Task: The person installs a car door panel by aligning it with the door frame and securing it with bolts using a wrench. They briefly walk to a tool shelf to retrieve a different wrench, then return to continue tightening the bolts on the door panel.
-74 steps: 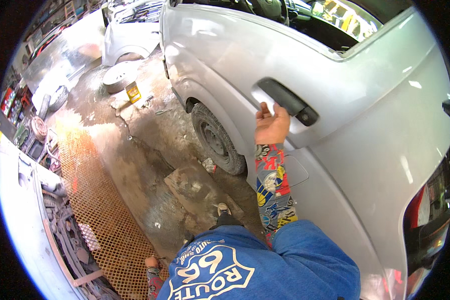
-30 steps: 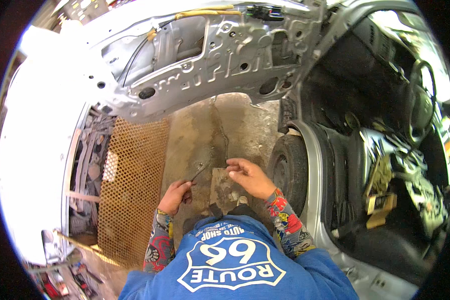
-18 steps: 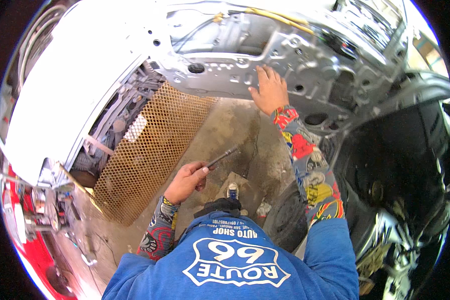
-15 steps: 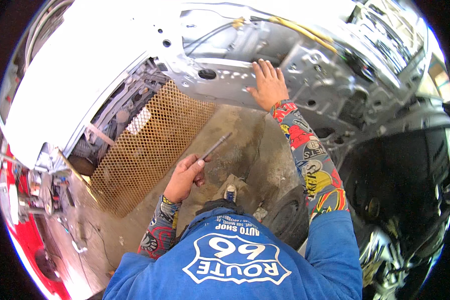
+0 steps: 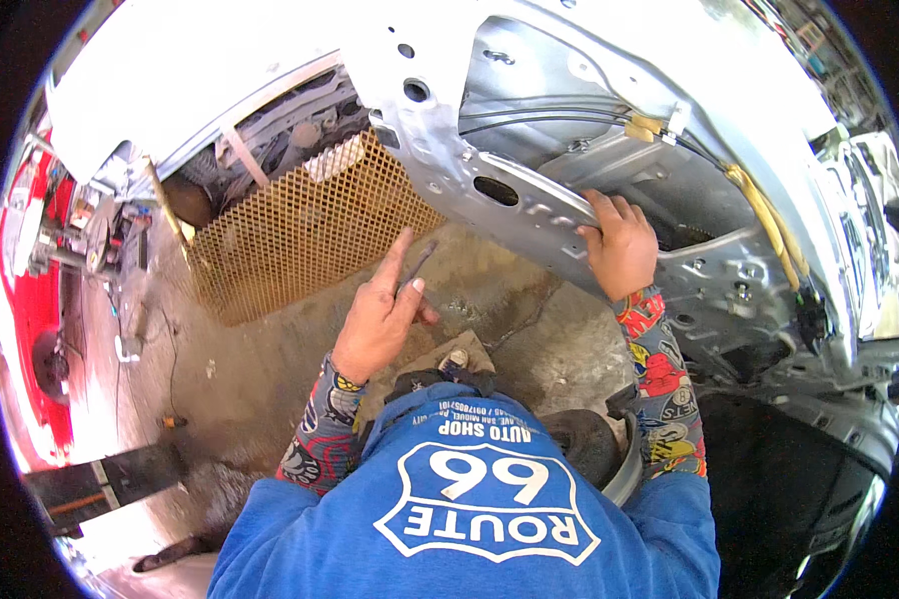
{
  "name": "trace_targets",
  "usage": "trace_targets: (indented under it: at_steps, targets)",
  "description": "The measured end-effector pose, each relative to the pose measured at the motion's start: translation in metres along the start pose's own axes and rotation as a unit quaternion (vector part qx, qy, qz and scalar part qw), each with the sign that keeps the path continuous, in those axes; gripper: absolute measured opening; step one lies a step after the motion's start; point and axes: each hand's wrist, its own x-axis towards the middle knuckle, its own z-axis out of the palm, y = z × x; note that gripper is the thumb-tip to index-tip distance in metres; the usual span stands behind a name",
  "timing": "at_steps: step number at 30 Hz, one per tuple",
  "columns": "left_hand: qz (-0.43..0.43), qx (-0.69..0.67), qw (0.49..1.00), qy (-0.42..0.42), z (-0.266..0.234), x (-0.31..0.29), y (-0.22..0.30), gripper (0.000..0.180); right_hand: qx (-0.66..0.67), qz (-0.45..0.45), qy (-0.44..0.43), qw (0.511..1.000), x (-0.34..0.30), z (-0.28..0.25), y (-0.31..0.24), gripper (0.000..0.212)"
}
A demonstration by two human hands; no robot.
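My left hand is closed on a thin dark metal rod, which sticks out past the thumb. The index finger points forward beside it. My right hand rests on a bare silver car door panel, its fingers bent over the lower rim of a large opening and the thumb on the near face. An oval hole lies left of that hand. Inside the opening, black cables run to a yellow-sleeved harness.
A tan mesh grille leans at the left below a white body panel. A red car body stands at far left. A wheel lies low beside me. Dark car trim fills the lower right.
My view has swung toward the right, over the door panel. My right hand's fingers now curl over the opening's rim. The left index finger has stretched out, and the rod is still held.
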Motion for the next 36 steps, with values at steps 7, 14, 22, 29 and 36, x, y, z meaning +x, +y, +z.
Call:
trace_targets:
  at_steps: [7,14,22,29,36]
  targets:
    - [0.086,-0.044,0.992,-0.077,0.026,-0.023,-0.002,0.035,0.035,-0.037,-0.037,0.998,0.026,-0.015,0.002,0.039]
    - [-0.050,0.387,0.918,0.069,0.059,-0.014,0.023,0.026,0.166,-0.148,-0.038,0.974,0.094,0.015,-0.045,0.036]
    - [0.067,0.077,0.967,0.232,0.064,0.045,0.010,0.035,0.235,-0.175,-0.214,0.932,0.119,0.062,-0.065,0.041]
    - [0.012,-0.326,0.912,0.250,0.076,0.090,0.001,0.033,0.281,-0.187,-0.226,0.914,0.125,0.065,-0.068,0.041]
    - [-0.042,-0.498,0.847,0.183,0.079,0.098,0.000,0.031,0.290,-0.160,-0.232,0.915,0.124,0.063,-0.071,0.038]
